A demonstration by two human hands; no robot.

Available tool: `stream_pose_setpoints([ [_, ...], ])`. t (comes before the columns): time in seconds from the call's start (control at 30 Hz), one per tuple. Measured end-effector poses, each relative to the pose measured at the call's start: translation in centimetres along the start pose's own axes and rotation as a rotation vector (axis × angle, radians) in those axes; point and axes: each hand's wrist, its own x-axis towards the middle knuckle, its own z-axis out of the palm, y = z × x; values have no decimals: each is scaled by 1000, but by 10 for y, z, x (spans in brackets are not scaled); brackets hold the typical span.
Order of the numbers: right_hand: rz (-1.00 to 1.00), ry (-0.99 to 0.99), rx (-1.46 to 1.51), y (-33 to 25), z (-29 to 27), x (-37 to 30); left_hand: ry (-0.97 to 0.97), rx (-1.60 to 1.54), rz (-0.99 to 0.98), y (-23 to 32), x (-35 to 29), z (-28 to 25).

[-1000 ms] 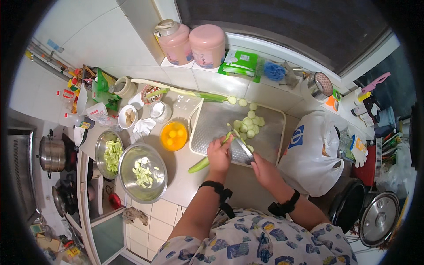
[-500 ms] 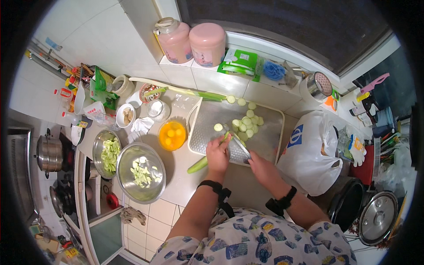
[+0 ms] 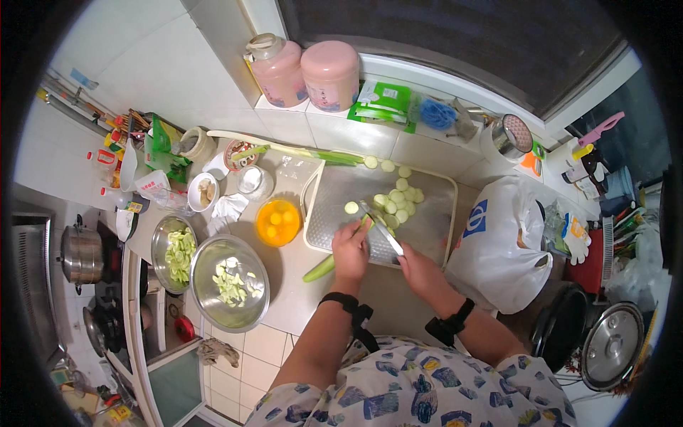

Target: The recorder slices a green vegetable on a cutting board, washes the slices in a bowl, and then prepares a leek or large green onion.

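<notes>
My left hand (image 3: 350,249) grips a long green zucchini (image 3: 319,269), fingers curled over it at the near edge of a metal cutting tray (image 3: 334,192). One end shows to the left of the hand; the other comes out by the blade. My right hand (image 3: 421,269) is closed round the handle of a kitchen knife (image 3: 385,232), its blade angled up and left against the zucchini's cut end. A heap of pale round zucchini slices (image 3: 398,201) lies just beyond the blade. A single slice (image 3: 351,208) sits apart, and several more line the tray's far edge.
Left of the tray stand a bowl of egg yolks (image 3: 278,222), a large steel bowl (image 3: 206,299) and a smaller one (image 3: 158,249), both with cut green pieces. A long leek (image 3: 284,148) lies behind. A white plastic bag (image 3: 498,245) stands close on the right.
The knife blade has tilted slightly, and its side now shows brighter. Both hands stay in nearly the same place, and the whole view has shifted a little.
</notes>
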Motion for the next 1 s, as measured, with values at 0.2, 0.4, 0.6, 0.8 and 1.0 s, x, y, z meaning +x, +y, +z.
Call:
stream_pose_setpoints([
  [0.2, 30, -44, 34, -14, -8, -6, 24, -19, -3, -4, -4, -1],
  [0.4, 49, 19, -83, 5, 11, 12, -2, 10, 16, 11, 1, -10],
  [0.6, -4, -23, -24, -10, -1, -3, -19, 40, -63, -2, -8, -5],
  [0.8, 113, -58, -94, -3, 9, 9, -42, 47, -77, 0, -5, -7],
  [1.0, -24, -6, -3, -12, -2, -4, -1, 33, -61, -1, -8, -6],
])
